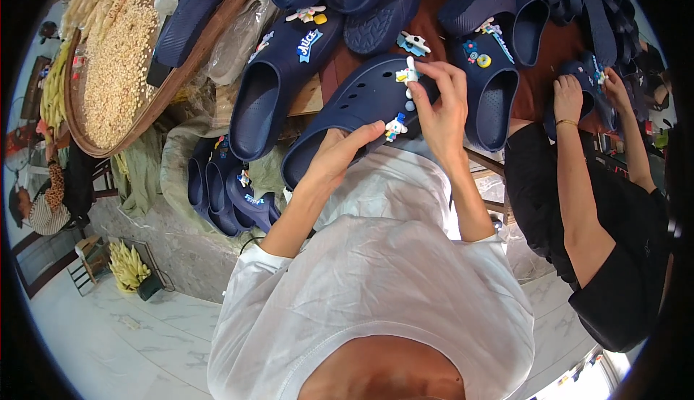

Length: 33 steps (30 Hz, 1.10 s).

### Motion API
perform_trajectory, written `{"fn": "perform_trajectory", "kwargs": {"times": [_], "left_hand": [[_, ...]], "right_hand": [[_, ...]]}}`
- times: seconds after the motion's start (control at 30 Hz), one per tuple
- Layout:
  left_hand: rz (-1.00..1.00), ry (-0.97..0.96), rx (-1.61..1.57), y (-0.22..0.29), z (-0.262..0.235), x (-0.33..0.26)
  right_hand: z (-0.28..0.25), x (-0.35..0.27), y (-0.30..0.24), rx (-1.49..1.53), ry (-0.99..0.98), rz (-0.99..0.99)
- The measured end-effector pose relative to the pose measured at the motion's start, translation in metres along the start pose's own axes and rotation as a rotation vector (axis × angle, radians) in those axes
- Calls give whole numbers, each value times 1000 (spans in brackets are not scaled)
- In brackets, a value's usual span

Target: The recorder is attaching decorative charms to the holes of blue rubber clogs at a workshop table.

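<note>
A navy-blue clog (345, 116) with round vent holes is held in front of my chest, its toe pointing away from me. My left hand (331, 156) grips it, fingers inside the opening and thumb on top beside a white figure charm with a blue hat (395, 127). With thumb and index finger, my right hand (444, 111) pinches a white figure charm (406, 75) on the toe. A small blue round charm (410, 106) sits between the two figures. Beyond the toe, another white and blue charm (414, 43) lies on the reddish-brown table (426, 18).
Decorated navy clogs stand left (288, 71) and right (494, 100), with more piled behind. A wooden-rimmed tray (124, 150) of pale kernels is far left. Several clogs (220, 194) sit lower left. At right, a co-worker's hands (568, 99) handle another clog.
</note>
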State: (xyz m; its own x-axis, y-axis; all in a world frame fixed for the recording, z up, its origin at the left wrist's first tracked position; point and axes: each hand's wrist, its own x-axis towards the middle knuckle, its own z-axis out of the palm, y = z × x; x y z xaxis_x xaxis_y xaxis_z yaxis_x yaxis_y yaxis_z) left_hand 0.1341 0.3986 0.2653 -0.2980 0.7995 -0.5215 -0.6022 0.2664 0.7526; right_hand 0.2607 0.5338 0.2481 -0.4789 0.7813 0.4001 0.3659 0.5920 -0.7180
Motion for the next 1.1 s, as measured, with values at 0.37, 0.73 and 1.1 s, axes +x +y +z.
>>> {"fn": "perform_trajectory", "kwargs": {"times": [0.37, 0.73, 1.1], "left_hand": [[21, 19, -105, -9, 10, -1], [31, -17, -117, -17, 8, -1], [-14, -3, -120, -15, 7, 2]], "right_hand": [[7, -56, -29, 218, -11, 282], [1, -58, -34, 104, -67, 205], [8, -82, -15, 300, -59, 300]]}}
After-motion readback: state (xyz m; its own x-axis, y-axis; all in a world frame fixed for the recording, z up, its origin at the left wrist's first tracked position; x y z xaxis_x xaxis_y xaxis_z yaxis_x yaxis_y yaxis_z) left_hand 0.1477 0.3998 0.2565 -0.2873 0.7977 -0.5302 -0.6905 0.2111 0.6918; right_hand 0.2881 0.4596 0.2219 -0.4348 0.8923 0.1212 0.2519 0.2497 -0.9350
